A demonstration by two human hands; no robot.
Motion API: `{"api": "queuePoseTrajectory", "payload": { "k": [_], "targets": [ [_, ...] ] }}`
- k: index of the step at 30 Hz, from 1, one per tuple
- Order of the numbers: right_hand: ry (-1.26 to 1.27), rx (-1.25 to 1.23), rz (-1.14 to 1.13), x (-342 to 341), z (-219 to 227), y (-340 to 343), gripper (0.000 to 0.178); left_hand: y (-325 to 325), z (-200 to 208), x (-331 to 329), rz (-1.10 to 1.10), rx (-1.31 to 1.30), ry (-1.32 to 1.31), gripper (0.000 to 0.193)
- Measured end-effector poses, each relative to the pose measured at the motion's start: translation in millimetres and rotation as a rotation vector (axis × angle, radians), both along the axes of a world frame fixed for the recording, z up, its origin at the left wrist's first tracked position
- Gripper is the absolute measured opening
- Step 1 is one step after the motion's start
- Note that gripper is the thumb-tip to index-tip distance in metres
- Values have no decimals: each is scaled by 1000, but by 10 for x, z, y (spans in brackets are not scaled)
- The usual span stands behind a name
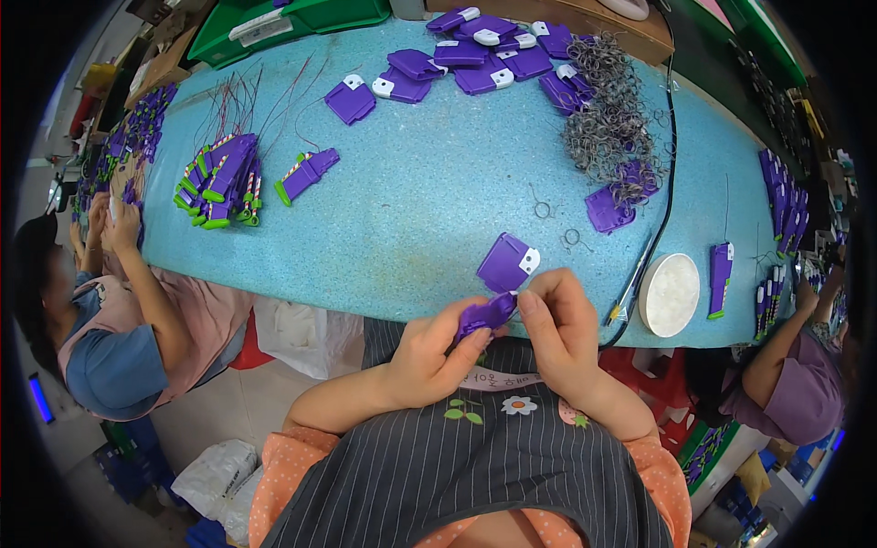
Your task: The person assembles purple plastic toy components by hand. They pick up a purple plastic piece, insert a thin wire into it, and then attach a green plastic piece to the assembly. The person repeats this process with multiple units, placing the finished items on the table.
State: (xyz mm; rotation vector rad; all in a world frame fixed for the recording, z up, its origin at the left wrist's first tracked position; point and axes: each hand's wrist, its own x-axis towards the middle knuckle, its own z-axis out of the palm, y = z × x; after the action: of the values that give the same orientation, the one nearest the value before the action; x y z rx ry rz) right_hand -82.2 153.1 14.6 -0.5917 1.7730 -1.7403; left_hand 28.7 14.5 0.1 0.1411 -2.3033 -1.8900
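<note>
Here, just above the dark pinstriped apron (457, 457), the left hand (429, 356) is clamped on a small glossy purple plastic piece (487, 315), out at the table's near edge; the right hand (562, 333) meets its white end, thumb and forefinger close, though whether they grip it I can't tell. Just beyond lies a flat purple panel with a white corner (504, 262), resting on the speckled pale-blue tabletop (393, 183). Over to the right, a round white bowl (662, 331) sits near a thin black cable (673, 137). Farther left, purple parts with green ends (219, 178) bunch together, thin wires trailing; at far right-centre, grey wire springs (603, 114) tangle beside heaped purple-and-white panels (484, 55). Co-workers flank the table, one in a blue sleeve (117, 352), one in purple (804, 393), and a green plastic tray (320, 27) stands at the back.
</note>
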Motion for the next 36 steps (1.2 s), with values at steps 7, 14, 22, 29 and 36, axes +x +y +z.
{"api": "queuePoseTrajectory", "payload": {
  "k": [7,14,22,29,36],
  "targets": [
    [-9,-11,264,-319,-86,62,11,-27,162,-53,-269,-310,64,24],
    [-192,-110,-118,-366,-99,-87,12,44,331,-49,210,919,-312,22],
    [225,-26,75,43,-103,-134,20,6,69,-93,215,-489,249,30],
    [155,-82,13,123,-212,-156,16,98,-58,-28,216,313,-1,29],
    [-197,-61,33,36,-185,-111,12,161,-29,-41,144,735,-12,34]
  ]
}}
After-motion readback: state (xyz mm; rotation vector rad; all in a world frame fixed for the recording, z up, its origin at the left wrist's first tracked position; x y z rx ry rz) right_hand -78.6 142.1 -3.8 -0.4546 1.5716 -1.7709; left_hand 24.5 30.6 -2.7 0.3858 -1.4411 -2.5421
